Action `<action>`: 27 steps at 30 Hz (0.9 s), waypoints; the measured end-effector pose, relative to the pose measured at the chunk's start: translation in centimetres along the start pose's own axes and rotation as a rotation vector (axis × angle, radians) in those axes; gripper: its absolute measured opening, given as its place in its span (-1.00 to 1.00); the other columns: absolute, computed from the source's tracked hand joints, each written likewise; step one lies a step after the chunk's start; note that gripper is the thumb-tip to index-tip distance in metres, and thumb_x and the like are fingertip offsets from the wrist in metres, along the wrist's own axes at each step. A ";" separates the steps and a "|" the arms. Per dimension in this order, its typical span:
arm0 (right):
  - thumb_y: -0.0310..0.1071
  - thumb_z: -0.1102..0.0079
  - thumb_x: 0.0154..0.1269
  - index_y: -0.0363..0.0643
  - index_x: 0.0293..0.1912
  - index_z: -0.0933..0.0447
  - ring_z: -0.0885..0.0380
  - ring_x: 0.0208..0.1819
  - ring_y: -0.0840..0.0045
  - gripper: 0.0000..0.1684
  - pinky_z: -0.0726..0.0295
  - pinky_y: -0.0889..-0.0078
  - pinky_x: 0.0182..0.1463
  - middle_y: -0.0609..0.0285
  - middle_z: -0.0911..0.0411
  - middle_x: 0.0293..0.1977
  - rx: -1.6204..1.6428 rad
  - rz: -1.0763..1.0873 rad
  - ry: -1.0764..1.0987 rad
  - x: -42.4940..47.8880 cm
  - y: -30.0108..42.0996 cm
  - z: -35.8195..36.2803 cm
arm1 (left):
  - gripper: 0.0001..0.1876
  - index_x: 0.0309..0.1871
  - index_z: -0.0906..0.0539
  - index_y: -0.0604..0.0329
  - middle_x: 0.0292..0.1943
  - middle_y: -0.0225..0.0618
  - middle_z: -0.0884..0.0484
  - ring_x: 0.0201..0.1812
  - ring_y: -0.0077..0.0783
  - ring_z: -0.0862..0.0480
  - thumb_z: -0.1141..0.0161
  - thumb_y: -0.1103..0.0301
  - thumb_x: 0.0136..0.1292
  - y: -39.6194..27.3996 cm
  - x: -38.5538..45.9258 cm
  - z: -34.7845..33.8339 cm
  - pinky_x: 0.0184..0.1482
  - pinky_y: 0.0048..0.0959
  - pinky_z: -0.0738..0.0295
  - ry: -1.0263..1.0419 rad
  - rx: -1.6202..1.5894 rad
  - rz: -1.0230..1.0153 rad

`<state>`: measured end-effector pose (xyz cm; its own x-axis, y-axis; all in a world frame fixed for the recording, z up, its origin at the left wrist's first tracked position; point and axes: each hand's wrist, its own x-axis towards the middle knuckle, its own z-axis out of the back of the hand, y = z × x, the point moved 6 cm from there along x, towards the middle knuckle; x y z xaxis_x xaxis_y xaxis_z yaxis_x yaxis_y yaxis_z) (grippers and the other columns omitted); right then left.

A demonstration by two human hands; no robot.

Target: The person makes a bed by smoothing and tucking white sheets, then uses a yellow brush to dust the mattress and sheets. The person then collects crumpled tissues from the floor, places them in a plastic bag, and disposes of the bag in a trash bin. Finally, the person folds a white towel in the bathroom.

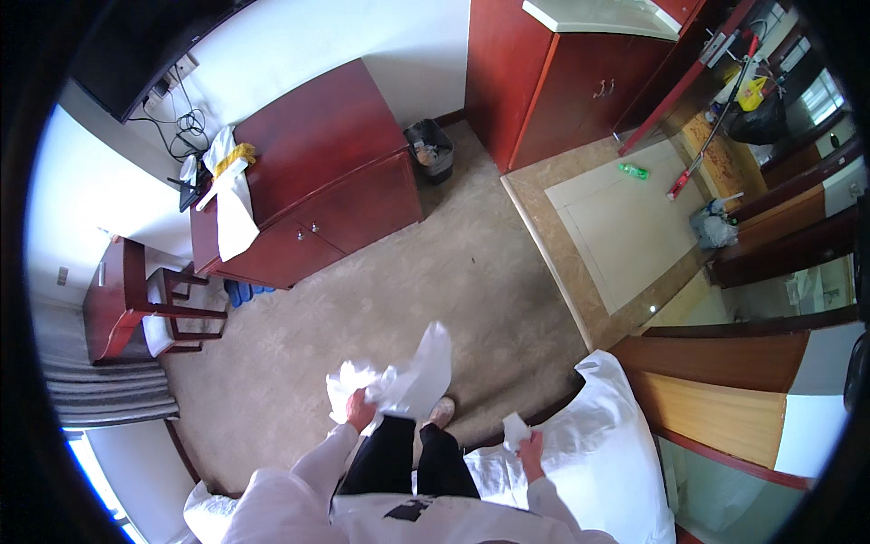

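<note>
My left hand [360, 410] grips a crumpled white cloth or thin sheet [425, 370], which hangs loose in front of my legs above the carpet. To the right, my right hand [531, 454] pinches a small folded white piece [516, 431], perhaps paper or cloth; its material is unclear. This piece is just above the white bedding [598, 442] on the bed beside me. My legs, in black trousers, are between the two hands, and one shoe [442, 412] shows on the carpet.
A red-brown cabinet [319, 149] bears a white cloth [236, 217] and a yellow cloth [234, 158]. Beside it stands a black waste bin [433, 153]. A green bottle [633, 171] and a long-handled tool [707, 136] are on the tiled entry. A chair [160, 313] and desk [119, 299] stand at left.
</note>
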<state>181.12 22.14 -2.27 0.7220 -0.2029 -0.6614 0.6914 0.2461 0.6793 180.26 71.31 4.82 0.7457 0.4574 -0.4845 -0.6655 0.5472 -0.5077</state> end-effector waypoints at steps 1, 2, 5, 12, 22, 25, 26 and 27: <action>-0.46 0.06 0.01 -0.19 -0.14 -0.28 -0.43 -0.54 0.48 -0.68 -0.46 0.40 -0.54 0.15 -0.39 -0.37 -0.017 0.155 -0.007 1.5 2.4 0.7 | -0.58 -0.08 -0.54 0.19 -0.19 0.02 -0.59 -0.09 0.05 -0.54 -0.17 0.39 -0.13 -1.6 0.2 0.2 -0.06 -0.18 -0.43 -0.016 -0.012 -0.002; -0.47 0.05 0.00 -0.19 -0.19 -0.32 -0.42 -0.55 0.48 -0.72 -0.47 0.42 -0.52 0.17 -0.40 -0.39 -0.046 0.211 -0.046 3.3 4.5 1.0 | -0.56 -0.06 -0.53 0.19 -0.18 0.01 -0.59 -0.08 0.04 -0.54 -0.18 0.39 -0.12 -3.3 0.7 0.3 -0.04 -0.20 -0.43 -0.034 -0.105 -0.034; -0.47 0.01 -0.04 -0.22 -0.31 -0.45 -0.46 -0.46 0.46 -0.79 -0.48 0.43 -0.37 0.20 -0.46 -0.47 0.069 -0.041 0.018 9.4 8.7 -0.2 | -0.52 0.02 -0.51 0.14 -0.16 -0.05 -0.61 -0.06 -0.08 -0.57 -0.19 0.47 -0.09 -7.3 2.8 -0.3 -0.02 -0.29 -0.43 -0.026 -0.357 0.001; -0.50 -0.08 0.00 -0.22 -0.17 -0.51 -0.44 -0.40 0.52 -0.69 -0.44 0.46 -0.33 0.22 -0.51 -0.39 -0.186 0.543 -0.163 20.2 28.5 -7.7 | -0.57 -0.01 -0.52 0.20 -0.18 -0.01 -0.60 -0.07 -0.02 -0.56 -0.12 0.52 -0.06 -18.6 14.0 -2.7 -0.02 -0.28 -0.43 -0.020 -0.311 -0.094; -0.32 -0.15 0.08 -0.21 -0.26 -0.49 -0.53 -0.44 0.65 -0.78 -0.55 0.63 -0.47 0.25 -0.52 -0.41 0.241 0.154 0.437 28.7 48.3 -21.5 | -0.55 -0.11 -0.61 -0.06 -0.27 -0.12 -0.57 -0.17 0.01 -0.53 -0.14 0.58 -0.16 -28.0 17.4 -3.5 -0.11 -0.19 -0.43 -0.060 -0.228 -0.085; -0.25 -0.21 0.05 -0.14 -0.43 -0.50 -0.34 -0.60 0.74 -0.82 -0.27 0.64 -0.58 0.37 -0.44 -0.57 -0.008 0.434 0.360 33.3 54.6 -27.4 | -0.55 -0.11 -0.61 -0.04 -0.27 -0.12 -0.58 -0.17 0.01 -0.53 -0.12 0.58 -0.16 -28.5 16.7 -3.7 -0.11 -0.19 -0.42 -0.117 -0.340 0.065; -0.24 -0.22 0.05 -0.14 -0.49 -0.47 -0.31 -0.61 0.75 -0.80 -0.25 0.62 -0.57 0.39 -0.41 -0.59 0.039 0.523 0.386 35.0 56.4 -29.7 | -0.55 -0.10 -0.61 -0.03 -0.26 -0.11 -0.58 -0.17 0.03 -0.53 -0.09 0.58 -0.16 -28.8 16.4 -3.9 -0.10 -0.19 -0.42 -0.130 -0.386 0.110; -0.27 -0.21 0.06 -0.14 -0.50 -0.46 -0.33 -0.61 0.75 -0.82 -0.27 0.63 -0.59 0.37 -0.42 -0.59 -0.040 0.440 0.384 37.2 57.1 -32.1 | -0.53 -0.09 -0.61 -0.03 -0.25 -0.11 -0.58 -0.17 0.02 -0.54 -0.10 0.58 -0.17 -28.6 16.1 -4.2 -0.10 -0.21 -0.43 -0.112 -0.412 0.214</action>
<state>246.65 59.01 1.70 0.8750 0.2828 -0.3929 0.3217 0.2668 0.9085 211.20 60.06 8.57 0.5746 0.6144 -0.5407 -0.7452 0.1197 -0.6560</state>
